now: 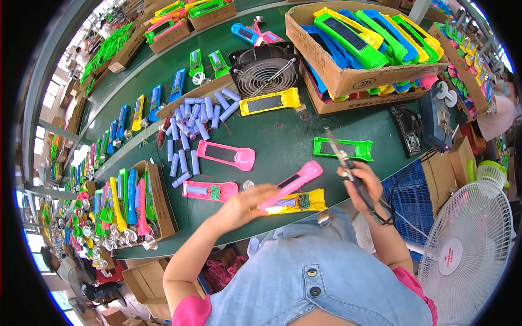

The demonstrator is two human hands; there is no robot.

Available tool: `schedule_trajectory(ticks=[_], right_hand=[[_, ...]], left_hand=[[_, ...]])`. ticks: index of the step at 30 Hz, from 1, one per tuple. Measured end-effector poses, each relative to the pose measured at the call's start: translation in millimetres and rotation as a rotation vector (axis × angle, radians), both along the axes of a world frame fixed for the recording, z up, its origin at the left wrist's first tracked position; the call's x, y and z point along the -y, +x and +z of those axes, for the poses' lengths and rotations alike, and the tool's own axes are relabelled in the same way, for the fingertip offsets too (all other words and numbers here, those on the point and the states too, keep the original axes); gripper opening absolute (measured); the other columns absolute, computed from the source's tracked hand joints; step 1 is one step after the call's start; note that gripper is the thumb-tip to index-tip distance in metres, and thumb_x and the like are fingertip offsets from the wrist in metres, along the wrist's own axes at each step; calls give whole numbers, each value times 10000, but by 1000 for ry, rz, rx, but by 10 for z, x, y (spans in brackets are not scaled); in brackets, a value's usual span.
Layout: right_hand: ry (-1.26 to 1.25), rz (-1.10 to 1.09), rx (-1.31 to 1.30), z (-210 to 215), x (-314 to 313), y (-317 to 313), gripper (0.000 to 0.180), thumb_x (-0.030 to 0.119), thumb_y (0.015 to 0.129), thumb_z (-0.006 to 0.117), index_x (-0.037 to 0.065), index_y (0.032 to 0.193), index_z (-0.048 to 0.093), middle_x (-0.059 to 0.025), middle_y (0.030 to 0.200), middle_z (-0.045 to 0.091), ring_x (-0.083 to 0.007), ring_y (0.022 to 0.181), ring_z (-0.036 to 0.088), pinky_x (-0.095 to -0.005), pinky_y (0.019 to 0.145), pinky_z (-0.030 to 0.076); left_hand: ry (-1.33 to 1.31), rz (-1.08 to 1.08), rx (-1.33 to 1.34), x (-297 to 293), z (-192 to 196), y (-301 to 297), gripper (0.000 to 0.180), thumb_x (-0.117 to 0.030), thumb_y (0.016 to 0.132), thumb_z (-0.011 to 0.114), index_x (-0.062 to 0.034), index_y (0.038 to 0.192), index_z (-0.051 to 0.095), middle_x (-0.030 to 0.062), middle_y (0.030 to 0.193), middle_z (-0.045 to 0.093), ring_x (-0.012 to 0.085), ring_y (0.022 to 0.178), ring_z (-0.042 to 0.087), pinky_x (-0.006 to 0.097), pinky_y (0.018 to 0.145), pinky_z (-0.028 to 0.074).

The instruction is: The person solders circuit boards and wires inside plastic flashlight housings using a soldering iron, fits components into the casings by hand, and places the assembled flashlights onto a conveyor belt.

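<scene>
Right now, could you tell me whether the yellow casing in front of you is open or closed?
Open: the yellow casing lies face up, its circuit board and battery exposed, partly under the pink cover in the left hand.

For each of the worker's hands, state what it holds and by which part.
The left hand grips a pink torch shell at its lower end. The right hand holds a soldering iron by its dark handle.

The left hand (243, 202) grips a pink shell (291, 185) over a yellow shell (304, 201) with a green circuit board inside. The right hand (361, 182) holds a black-handled soldering iron (348, 168). Just beyond the right hand lies a bright green shell (342, 148); beyond the left hand lie two more pink shells (225, 155) and pale blue-violet cells (190, 127), all on the dark green tabletop (272, 136).
</scene>
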State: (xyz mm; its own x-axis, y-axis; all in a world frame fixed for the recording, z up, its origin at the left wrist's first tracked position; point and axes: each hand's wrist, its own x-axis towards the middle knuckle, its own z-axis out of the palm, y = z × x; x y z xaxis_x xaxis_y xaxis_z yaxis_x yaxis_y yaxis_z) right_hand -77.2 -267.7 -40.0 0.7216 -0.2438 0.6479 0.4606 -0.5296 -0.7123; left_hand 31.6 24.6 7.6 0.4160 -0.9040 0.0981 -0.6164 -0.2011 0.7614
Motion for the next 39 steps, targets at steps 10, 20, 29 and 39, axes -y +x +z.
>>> schedule_trajectory(ticks=[10,20,29,39], right_hand=[[-231,307,-179,-66,-149,340,486,67,666,732,63,1078,475,-179,1115,567,-341,1106,502,-460,988,335],[-204,363,-269,-41,-150,340,453,138,698,723,82,1092,507,-182,1100,551,-334,979,571,-341,792,494],[-171,346,-227,-35,-154,323,451,119,710,712,79,1106,499,-164,1073,557,-324,947,584,-337,768,504],[-191,378,-229,-66,-136,322,442,102,741,639,69,1148,468,-159,1086,550,-317,1019,541,-351,819,478]], left_hand=[[-105,760,483,150,271,-93,168,2,755,598,-20,916,638,114,955,597,247,842,577,316,727,465],[188,311,589,234,-6,-244,153,-63,650,633,-55,802,638,65,897,579,234,857,521,347,734,424],[87,428,514,525,-10,-320,110,-84,645,667,-27,710,599,49,860,562,243,831,510,349,731,408],[24,530,226,912,-274,-466,94,-55,641,682,-18,669,600,65,818,551,249,769,502,350,693,404]])
